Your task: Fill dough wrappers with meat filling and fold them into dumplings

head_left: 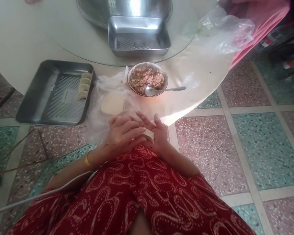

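A folded dumpling [149, 134] of pale dough sits between my two hands in front of my lap. My right hand [159, 133] holds it against the palm, with the thumb and index finger stretched away from it. Over its left side curl the fingers of my left hand [124, 132], hiding part of the dough. Beyond my left hand, a stack of round dumpling wrappers [112, 103] lies on a clear plastic bag [94, 114]. A bowl [167, 81] of minced filling [147, 77] stands farther off, with a metal spoon [171, 89] resting in it.
On the left, a dark metal tray [26, 107] holds several finished dumplings [83, 85] along its right side. Another metal tray [139, 54] and a perforated metal basin [95, 14] stand on the glass turntable [71, 45]. Crumpled plastic [230, 32] lies at the right.
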`<state>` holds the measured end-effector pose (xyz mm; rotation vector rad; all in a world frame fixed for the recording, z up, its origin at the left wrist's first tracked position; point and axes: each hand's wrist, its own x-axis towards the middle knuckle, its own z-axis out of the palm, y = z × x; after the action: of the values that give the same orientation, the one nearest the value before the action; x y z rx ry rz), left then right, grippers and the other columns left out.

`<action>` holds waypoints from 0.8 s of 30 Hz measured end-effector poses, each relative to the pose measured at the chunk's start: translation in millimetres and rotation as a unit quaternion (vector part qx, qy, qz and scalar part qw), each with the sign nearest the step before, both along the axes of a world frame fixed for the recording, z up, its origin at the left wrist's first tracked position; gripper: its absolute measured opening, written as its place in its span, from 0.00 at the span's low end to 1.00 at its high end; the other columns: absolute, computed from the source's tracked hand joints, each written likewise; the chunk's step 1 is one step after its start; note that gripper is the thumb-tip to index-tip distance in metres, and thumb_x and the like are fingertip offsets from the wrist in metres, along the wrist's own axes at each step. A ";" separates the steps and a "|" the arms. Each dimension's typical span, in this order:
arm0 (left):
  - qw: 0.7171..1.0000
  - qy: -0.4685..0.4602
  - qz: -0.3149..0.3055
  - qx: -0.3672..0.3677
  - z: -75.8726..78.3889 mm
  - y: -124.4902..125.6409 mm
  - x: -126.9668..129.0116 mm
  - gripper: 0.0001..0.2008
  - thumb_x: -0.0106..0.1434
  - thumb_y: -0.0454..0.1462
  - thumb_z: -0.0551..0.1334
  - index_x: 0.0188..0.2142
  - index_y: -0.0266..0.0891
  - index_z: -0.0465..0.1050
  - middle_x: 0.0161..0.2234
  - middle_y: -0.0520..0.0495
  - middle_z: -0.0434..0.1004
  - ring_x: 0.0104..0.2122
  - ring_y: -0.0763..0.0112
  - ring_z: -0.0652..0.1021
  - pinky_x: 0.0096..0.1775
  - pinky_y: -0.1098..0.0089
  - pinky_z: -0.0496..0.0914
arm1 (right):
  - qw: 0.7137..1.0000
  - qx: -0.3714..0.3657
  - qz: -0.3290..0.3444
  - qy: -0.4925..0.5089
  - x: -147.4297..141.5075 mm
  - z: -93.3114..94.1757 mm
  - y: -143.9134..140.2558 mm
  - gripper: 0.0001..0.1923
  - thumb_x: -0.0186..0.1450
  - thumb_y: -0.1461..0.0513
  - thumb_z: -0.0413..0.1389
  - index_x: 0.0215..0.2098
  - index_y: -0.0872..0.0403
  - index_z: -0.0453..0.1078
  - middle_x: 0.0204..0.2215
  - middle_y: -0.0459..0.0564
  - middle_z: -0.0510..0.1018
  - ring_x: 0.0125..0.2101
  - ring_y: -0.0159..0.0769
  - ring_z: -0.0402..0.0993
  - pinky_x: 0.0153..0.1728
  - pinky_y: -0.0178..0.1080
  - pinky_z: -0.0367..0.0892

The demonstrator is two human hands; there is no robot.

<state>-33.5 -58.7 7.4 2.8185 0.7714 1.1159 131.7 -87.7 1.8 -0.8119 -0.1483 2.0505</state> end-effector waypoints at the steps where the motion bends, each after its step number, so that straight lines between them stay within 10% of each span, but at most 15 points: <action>1: 1.000 -0.004 0.008 0.000 -0.2 -0.9 -0.5 0.06 0.66 0.40 0.67 0.41 0.45 0.72 0.34 0.52 0.81 0.36 0.63 0.76 0.39 0.59 0.65 | 1.000 0.009 -0.011 0.003 -0.8 0.5 -0.1 0.23 0.69 0.48 0.46 0.51 0.47 0.75 0.45 0.50 0.82 0.41 0.34 0.78 0.42 0.39 0.76; 24: 0.999 -0.028 0.036 0.004 -14.9 -7.2 -4.9 0.03 0.67 0.37 0.65 0.39 0.43 0.72 0.31 0.54 0.82 0.31 0.68 0.74 0.35 0.61 0.63 | 0.992 0.061 -0.061 0.096 -11.3 -14.6 2.1 0.26 0.70 0.44 0.41 0.52 0.45 0.71 0.51 0.48 0.81 0.50 0.38 0.78 0.51 0.46 0.74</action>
<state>-38.4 -65.9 -7.5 2.7738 0.8720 1.2044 120.4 -85.5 -12.9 -0.5330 -0.1120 1.9716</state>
